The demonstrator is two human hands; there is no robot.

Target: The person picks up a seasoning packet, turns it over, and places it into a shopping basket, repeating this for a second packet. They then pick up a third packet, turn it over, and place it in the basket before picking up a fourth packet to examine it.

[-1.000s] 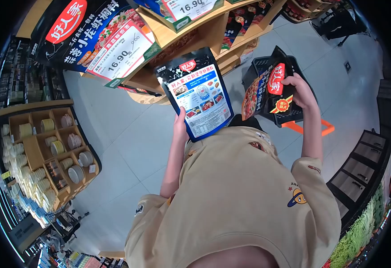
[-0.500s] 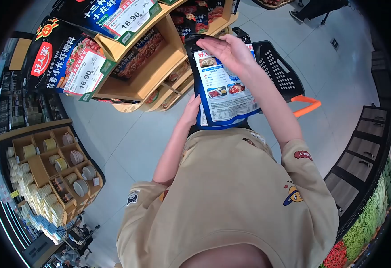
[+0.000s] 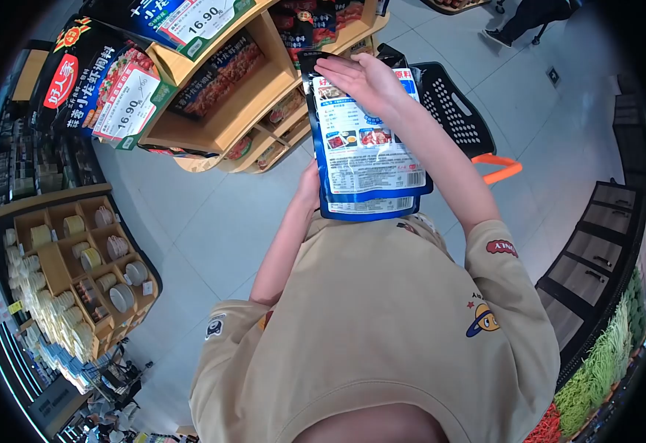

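Observation:
Two or more blue and white seasoning pouches (image 3: 371, 159), printed backs upward, are held in a stack before my body. My left hand (image 3: 310, 184) grips the left edge of the stack, its fingers hidden beneath. Across the upper part of the top pouch lies my right hand (image 3: 360, 80), fingers stretched out flat and nearly together, with the thumb side up. The lower pouch shows as a strip below the top one.
A wooden shelf (image 3: 223, 136) with black seasoning pouches and price cards stands at the upper left. Behind the pouches is a black basket (image 3: 452, 111) with an orange handle (image 3: 499, 168). Bowls fill a display (image 3: 79, 273) at left. A person's leg (image 3: 530, 21) shows at upper right.
The top pouch has shifted, and more of the lower pouch shows beneath it. My right hand has moved slightly left and up. The shelves have shifted slightly left in view.

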